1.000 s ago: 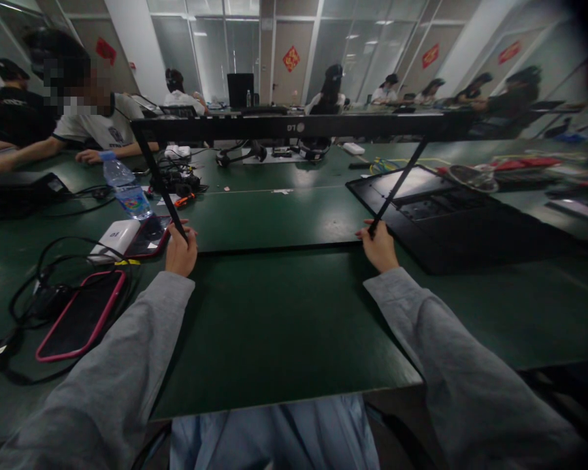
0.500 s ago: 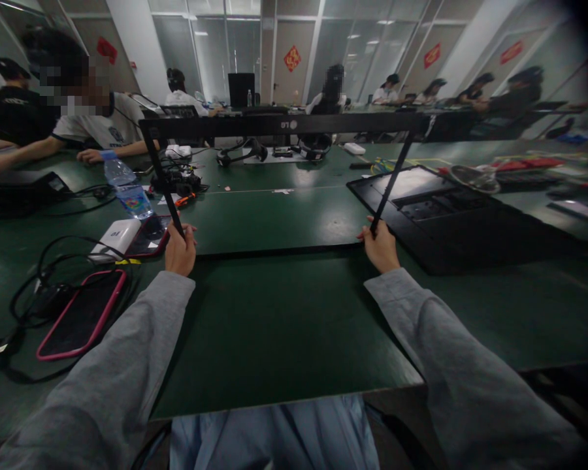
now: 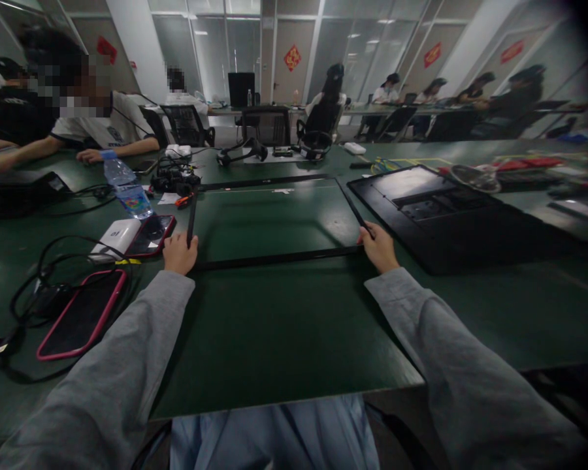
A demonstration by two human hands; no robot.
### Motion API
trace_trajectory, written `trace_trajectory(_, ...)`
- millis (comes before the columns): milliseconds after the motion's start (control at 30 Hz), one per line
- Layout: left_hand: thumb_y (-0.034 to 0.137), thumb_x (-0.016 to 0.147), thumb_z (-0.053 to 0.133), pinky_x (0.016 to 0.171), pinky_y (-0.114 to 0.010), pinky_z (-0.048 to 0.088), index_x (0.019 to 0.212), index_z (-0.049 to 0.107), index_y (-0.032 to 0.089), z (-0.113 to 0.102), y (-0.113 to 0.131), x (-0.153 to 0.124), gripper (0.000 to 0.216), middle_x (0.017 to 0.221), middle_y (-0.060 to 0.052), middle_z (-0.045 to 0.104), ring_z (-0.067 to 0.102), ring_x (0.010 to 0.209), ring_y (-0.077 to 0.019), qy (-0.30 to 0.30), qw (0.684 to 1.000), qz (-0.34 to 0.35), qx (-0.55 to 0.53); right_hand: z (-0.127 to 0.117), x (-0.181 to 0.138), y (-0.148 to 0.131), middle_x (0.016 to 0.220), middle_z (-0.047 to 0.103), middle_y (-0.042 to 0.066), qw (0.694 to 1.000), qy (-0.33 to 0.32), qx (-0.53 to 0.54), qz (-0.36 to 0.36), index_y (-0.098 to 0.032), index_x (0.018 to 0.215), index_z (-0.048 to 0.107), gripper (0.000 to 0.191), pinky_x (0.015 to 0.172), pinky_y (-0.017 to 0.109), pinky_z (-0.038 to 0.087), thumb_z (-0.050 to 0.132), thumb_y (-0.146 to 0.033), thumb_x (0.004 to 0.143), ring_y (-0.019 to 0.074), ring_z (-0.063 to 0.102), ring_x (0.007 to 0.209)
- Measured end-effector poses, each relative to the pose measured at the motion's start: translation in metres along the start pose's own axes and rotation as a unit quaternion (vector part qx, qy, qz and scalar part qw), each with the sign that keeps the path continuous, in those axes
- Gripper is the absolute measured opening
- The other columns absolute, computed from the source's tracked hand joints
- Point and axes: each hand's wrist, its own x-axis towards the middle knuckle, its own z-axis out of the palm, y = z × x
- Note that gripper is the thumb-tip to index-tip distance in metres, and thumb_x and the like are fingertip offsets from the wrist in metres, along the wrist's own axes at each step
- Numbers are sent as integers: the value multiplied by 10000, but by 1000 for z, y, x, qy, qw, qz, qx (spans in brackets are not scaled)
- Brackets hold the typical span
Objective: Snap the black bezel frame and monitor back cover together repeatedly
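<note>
A thin black rectangular monitor bezel frame [image 3: 274, 257] lies nearly flat on the green table, its far edge toward the back. My left hand [image 3: 179, 253] is closed on the frame's left bar near the front corner. My right hand [image 3: 379, 248] is closed on the right bar near the other front corner. Both arms wear grey sleeves.
A black monitor back shell [image 3: 451, 215] lies at the right. At the left are a water bottle [image 3: 126, 187], a white box [image 3: 115, 238], two phones [image 3: 81, 316] and tangled cables [image 3: 39, 287]. Other people sit at the table's far left and at desks behind.
The frame stood upright with its top bar raised; it has swung down away from me and now lies almost flat on the table. My hands stayed on its side bars.
</note>
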Motion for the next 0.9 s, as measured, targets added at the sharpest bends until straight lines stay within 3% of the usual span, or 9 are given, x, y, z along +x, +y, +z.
trace_trajectory(200,393,851,657,1001,-701,465,1026,745,219,-2,1,-2,262,1149,-208,691,525,1216,-437,-19,1000,-13,13,4,4,10,635,650,14,998,-5,26,48,-180,1131,722,527,800,465,571,626,-592,817,234,640,646)
trace_trajectory(400,384,943,542,1084,-622,442,1240,731,207,-5,16,-10,394,1319,-184,654,558,1247,-381,-39,996,75,1,3,5,8,589,630,4,994,4,69,81,-179,1096,740,485,757,457,560,593,-553,825,229,613,606)
trace_trajectory(600,624,962,525,1097,-566,451,1279,715,242,-12,42,-22,532,1361,-139,646,583,1275,-344,-126,982,142,-9,-4,6,-1,589,602,-5,985,42,125,113,-177,1068,736,410,671,387,524,629,-476,809,206,585,592)
trace_trajectory(767,679,964,493,1120,-558,432,1357,662,259,-21,58,-29,599,1441,-117,611,557,1332,-329,-231,958,165,33,-18,8,-10,617,583,-13,978,77,148,123,-181,1013,733,281,653,303,503,648,-389,843,153,579,605)
trace_trajectory(900,731,927,526,1111,-580,429,1356,658,258,-25,64,-32,652,1458,-123,599,526,1370,-344,-268,943,193,37,-24,10,-9,595,569,-24,973,102,153,142,-206,945,722,204,612,290,489,662,-365,831,147,564,587)
